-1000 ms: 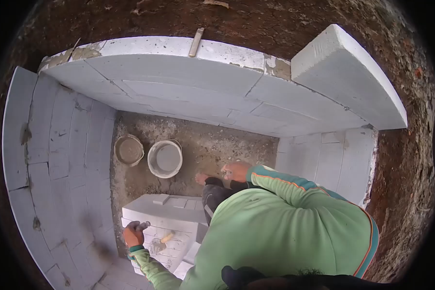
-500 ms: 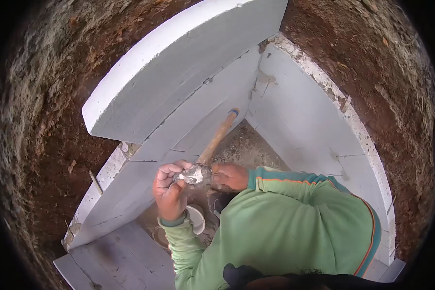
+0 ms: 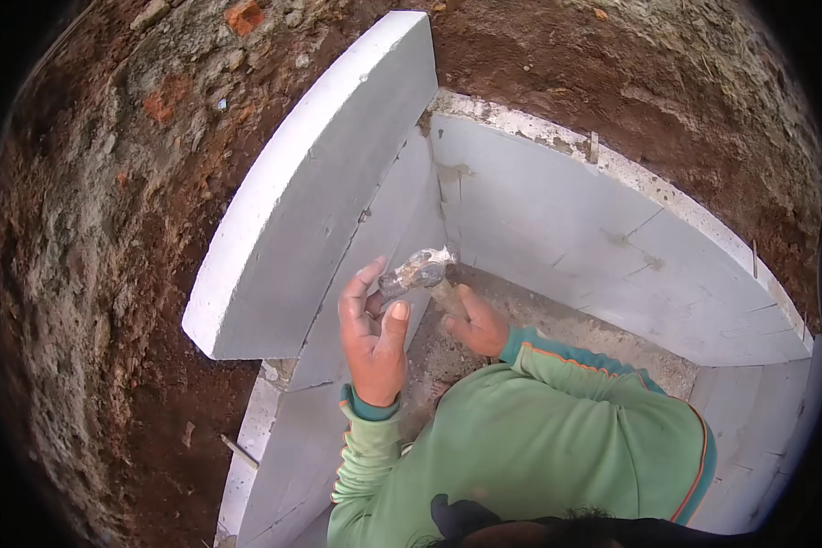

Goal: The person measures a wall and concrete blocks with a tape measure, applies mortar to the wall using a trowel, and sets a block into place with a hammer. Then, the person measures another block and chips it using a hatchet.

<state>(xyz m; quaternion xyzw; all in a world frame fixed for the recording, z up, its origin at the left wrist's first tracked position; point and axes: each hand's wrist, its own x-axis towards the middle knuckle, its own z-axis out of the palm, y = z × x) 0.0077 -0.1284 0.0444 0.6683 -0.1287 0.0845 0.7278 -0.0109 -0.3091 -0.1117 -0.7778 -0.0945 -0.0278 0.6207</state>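
Observation:
A hammer (image 3: 417,271) with a worn metal head, crusted with pale material, is held up in front of me inside the block walls. My right hand (image 3: 480,326) grips its short visible stretch of wooden handle (image 3: 447,298) just below the head. My left hand (image 3: 374,338) is raised at the left end of the head, fingers and thumb spread apart. Its fingertips are very close to the metal; whether they touch it I cannot tell. The rest of the handle is hidden.
A large pale block (image 3: 310,210) sits on top of the left wall, overhanging outward. The right wall (image 3: 557,219) has mortar along its top edge (image 3: 648,183). A thin stake (image 3: 239,451) juts out at left. Brown soil (image 3: 128,301) rises around the walls.
The hammer has turned: its handle, which pointed up and away, now runs down to my right hand. My left hand has loosened from the head. My view has swung left.

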